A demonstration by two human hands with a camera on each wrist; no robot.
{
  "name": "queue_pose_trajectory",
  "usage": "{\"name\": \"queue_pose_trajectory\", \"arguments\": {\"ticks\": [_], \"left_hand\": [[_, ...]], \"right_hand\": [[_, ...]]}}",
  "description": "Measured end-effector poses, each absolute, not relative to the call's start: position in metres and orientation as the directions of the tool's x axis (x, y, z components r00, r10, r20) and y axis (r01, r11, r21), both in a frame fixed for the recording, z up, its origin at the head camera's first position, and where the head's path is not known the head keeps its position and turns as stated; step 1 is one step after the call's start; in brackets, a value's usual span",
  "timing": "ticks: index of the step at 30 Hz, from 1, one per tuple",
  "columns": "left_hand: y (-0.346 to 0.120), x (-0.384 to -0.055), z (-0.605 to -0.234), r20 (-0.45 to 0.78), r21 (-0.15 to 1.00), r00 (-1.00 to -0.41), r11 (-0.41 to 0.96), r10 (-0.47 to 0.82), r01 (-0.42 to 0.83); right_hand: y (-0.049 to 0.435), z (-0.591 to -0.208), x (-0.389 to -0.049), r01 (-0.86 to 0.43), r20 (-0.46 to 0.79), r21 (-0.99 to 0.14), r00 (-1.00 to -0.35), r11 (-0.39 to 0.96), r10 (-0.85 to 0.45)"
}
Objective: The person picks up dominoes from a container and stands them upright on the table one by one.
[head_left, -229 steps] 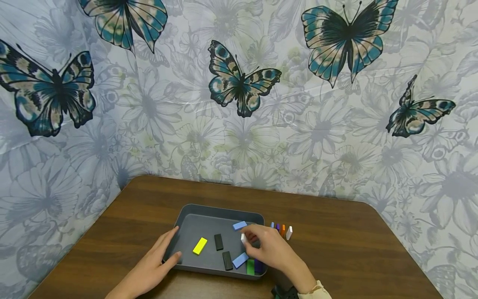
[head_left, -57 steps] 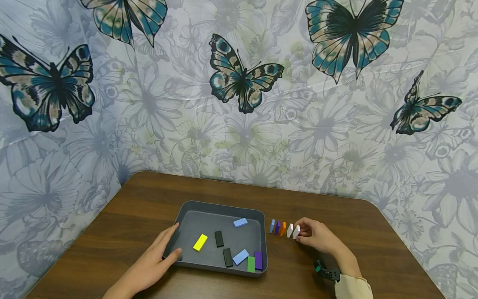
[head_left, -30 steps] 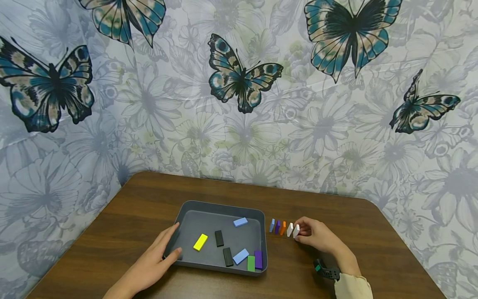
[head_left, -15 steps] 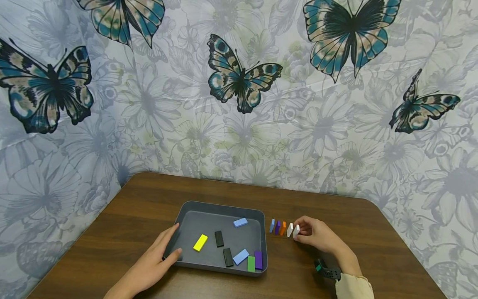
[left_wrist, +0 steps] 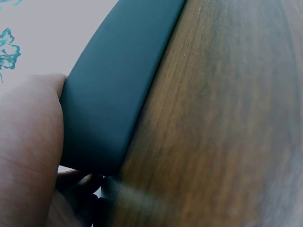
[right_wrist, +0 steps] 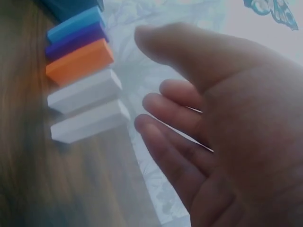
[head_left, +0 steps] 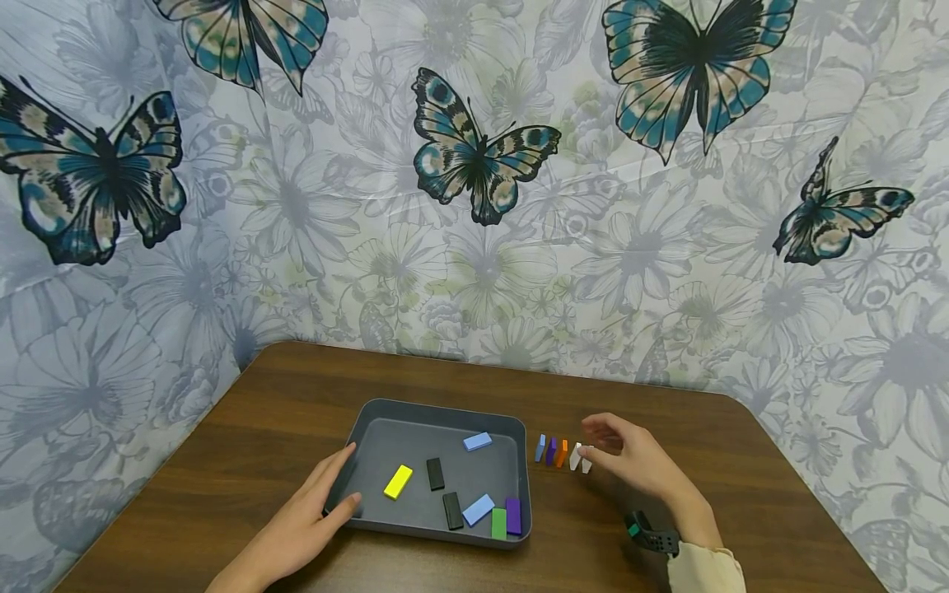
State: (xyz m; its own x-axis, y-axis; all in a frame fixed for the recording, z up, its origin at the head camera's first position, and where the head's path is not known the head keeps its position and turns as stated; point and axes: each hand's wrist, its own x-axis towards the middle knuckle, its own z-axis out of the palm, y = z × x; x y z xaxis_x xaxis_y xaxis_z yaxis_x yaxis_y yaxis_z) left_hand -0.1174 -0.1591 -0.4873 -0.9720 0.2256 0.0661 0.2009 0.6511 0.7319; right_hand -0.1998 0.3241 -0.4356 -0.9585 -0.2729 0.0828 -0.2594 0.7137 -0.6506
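"What's on the wooden table (head_left: pixel 741 494)?"
"The grey tray (head_left: pixel 404 441), my relaxed left hand (head_left: pixel 300 515) resting on its edge!"
"And your right hand (head_left: pixel 641 457)?"
"Fingers parted, gripping nothing, just beside five upright domino blocks (right_wrist: pixel 80 62), the endmost two white!"

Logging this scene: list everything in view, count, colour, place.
backdrop: 1, pale grey, behind table
butterflies: 5, teal and black, backdrop
table: 1, brown, under tray
tray: 1, dark grey, on table
leftmost block: 1, yellow, tray
middle blocks: 2, black, tray
right-side blocks: 2, light blue, tray
corner blocks: 2, green, purple, tray
standing blocks: 5, light blue, purple, orange, two white, right of tray
wristband: 1, black, right wrist
sleeve: 1, cream, right arm
left grip: 1, bare, tray's left rim
right grip: 1, bare, by standing blocks
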Motion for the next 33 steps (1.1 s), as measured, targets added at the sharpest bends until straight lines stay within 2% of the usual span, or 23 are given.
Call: {"name": "queue_pose_trajectory", "arguments": {"ticks": [13,23,33], "left_hand": [[-0.159,-0.119,-0.489,0.072,0.733,-0.974,0.651,0.214,0.197],[-0.16,-0.117,-0.488,0.063,0.736,-0.971,0.646,0.23,0.201],[-0.16,-0.117,-0.489,0.098,0.726,-0.969,0.65,0.225,0.224]], "right_hand": [[0.306,-0.416,-0.193,-0.402,0.209,-0.611,-0.913,0.682,-0.35],[0.286,-0.409,-0.187,-0.429,0.2,-0.619,-0.896,0.658,-0.396],[0.268,-0.414,-0.184,-0.504,0.199,-0.586,-0.848,0.634,-0.49]]}}
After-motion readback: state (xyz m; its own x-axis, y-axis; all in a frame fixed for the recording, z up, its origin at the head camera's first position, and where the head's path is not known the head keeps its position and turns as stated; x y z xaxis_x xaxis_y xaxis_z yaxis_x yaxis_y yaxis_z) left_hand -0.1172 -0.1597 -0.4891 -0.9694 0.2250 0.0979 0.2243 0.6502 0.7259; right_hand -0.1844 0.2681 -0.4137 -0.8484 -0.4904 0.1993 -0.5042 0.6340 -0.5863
